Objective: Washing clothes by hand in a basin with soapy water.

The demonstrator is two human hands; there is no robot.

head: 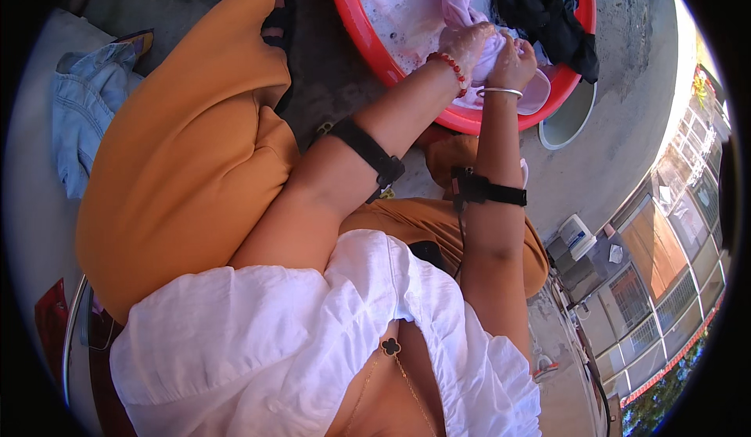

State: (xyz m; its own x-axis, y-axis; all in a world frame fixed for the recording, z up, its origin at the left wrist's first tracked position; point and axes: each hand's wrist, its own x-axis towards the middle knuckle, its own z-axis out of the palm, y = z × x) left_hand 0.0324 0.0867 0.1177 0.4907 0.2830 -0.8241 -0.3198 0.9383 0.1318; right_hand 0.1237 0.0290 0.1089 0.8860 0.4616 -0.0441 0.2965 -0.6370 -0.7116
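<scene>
A red plastic basin [359,35] of soapy water [390,0] stands on the floor before me. Over it, my left hand [467,45], with a red bead bracelet at the wrist, grips a wet pale pink cloth garment [460,5]. Beside it, my right hand [513,64], wearing a silver bangle, holds the same bunched fabric, and both hands are close together. Suds cling to my fingers. A flat, rounded pale pink piece [535,93] lies under the right wrist; I cannot tell what it is.
Black wet clothing [537,11] hangs over the basin's right rim. Behind that rim stands a pale bucket [581,123]. Blue denim clothing [85,99] lies at the left. My knees in orange trousers [193,126] flank my arms. A white tub [577,236] is farther right.
</scene>
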